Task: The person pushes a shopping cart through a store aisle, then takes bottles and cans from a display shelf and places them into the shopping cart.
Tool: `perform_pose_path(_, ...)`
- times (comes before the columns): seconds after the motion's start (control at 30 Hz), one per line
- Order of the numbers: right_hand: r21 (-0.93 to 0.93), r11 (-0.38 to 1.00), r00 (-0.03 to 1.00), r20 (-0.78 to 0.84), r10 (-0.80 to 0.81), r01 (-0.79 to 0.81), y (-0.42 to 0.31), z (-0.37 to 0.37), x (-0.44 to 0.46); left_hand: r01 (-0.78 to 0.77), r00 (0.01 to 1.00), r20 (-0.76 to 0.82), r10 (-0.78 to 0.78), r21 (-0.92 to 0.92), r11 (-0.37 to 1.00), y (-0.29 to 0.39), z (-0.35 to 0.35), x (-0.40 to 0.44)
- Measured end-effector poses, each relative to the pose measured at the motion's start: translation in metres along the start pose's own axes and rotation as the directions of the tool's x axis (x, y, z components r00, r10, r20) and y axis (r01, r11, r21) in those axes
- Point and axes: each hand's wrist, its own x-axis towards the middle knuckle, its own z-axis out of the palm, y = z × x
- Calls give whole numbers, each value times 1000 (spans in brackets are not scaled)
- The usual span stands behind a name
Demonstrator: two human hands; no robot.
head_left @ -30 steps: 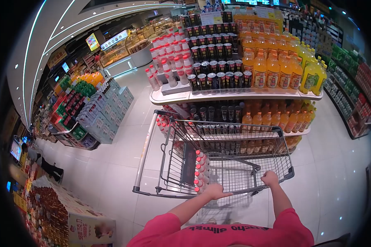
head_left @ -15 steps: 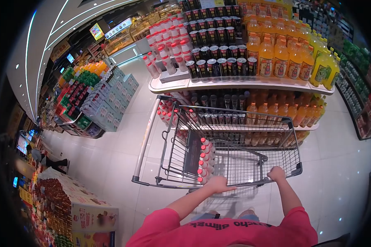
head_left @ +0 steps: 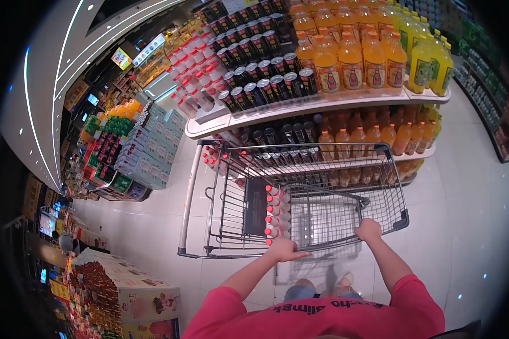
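My left hand (head_left: 283, 249) is curled over the thin metal rail along the near side of the shopping cart (head_left: 322, 220), fingers wrapped, one digit lying straight along the bar. My right hand (head_left: 369, 229) is closed in a rounded fist on the same rail, farther right. The cart stands on glossy pale floor tiles (head_left: 458, 226) just in front of me, an open box of grey wire mesh with black corner caps and a smooth tubular handle (head_left: 190, 198) at its left end. Inside, red-capped bottles (head_left: 277, 212) line up beside a flat black panel (head_left: 255, 212). Beyond, a round-edged shelf (head_left: 322, 105) carries shiny-topped dark cylindrical cans (head_left: 268, 92) and plump, glossy orange bottles (head_left: 350, 62).
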Motion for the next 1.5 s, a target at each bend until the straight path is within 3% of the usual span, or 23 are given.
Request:
perform_pose_path(0.1,12,1000,1000,22,8,-8,-2,-5,-4,-25,999,-46,23,-42,999,0,3,-1)
perform_pose_path(0.2,27,1000,1000,-21,-5,5,-5,-9,-8,44,996,68,-51,109,993,5,-5,1)
perform_pose_path(0.43,76,997,998,-54,14,-10,-5,-8,-7,60,997,43,-61,24,998,2,-4,0)
perform_pose_path(0.63,1,1000,999,39,6,-6,-6,-11,-3,18,996,92,-22,41,999,0,-6,5)
perform_pose_path(0.77,-16,1000,998,58,14,-13,-8,-12,1,-142,981,-121,154,98,985,0,-8,4)
perform_pose_path(0.8,-12,1000,998,64,-3,4,-9,-14,0,-107,983,-140,121,106,989,-6,3,4)
perform_pose_path(0.83,-3,1000,998,58,3,-3,-7,-9,3,36,997,65,-39,37,999,10,-18,1)
perform_pose_path(0.9,41,999,999,23,-27,26,-6,-9,3,12,1000,-1,-12,-39,999,3,-7,4)
perform_pose_path(1.0,44,999,1000,13,-4,4,-1,-6,1,23,998,62,-23,-5,1000,6,-11,7)
perform_pose_path(1.27,44,999,999,-40,15,-13,-2,-13,1,-67,997,-39,71,106,992,4,-6,8)
perform_pose_path(1.37,36,999,998,-55,20,-19,1,-1,4,8,1000,26,-10,43,999,6,-6,7)
perform_pose_path(1.5,50,999,996,-86,12,-7,-4,-4,2,-14,1000,-28,14,13,1000,6,-7,6)
